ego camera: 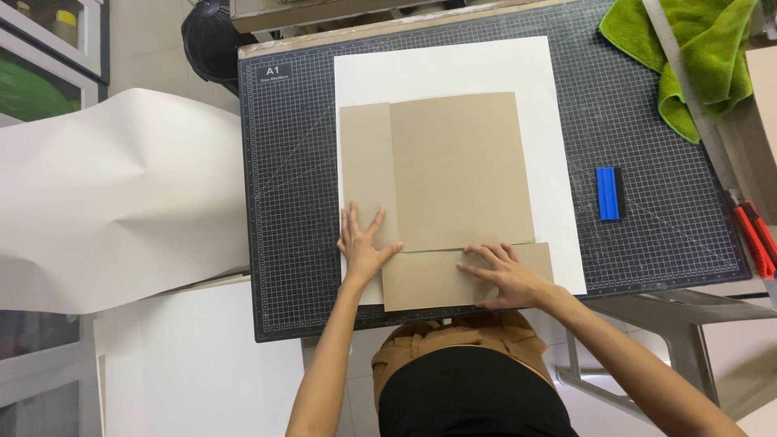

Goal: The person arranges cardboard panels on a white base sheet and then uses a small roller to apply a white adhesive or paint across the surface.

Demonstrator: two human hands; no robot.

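Observation:
Three brown cardboard pieces lie on a white sheet (453,69) on a dark gridded cutting mat (291,202). A large board (457,170) fills the middle, a narrow strip (364,162) runs along its left side, and a wide low strip (429,283) lies along its near edge. My left hand (363,243) rests flat, fingers spread, on the lower end of the narrow strip. Flat on the low strip, my right hand (502,275) has its fingertips at the seam with the large board. Neither hand grips anything.
A blue squeegee block (609,194) lies on the mat to the right. A green cloth (696,48) and a long metal ruler (688,89) sit at the far right, with a red cutter (757,239) near the edge. Large white paper sheets (113,194) drape left of the table.

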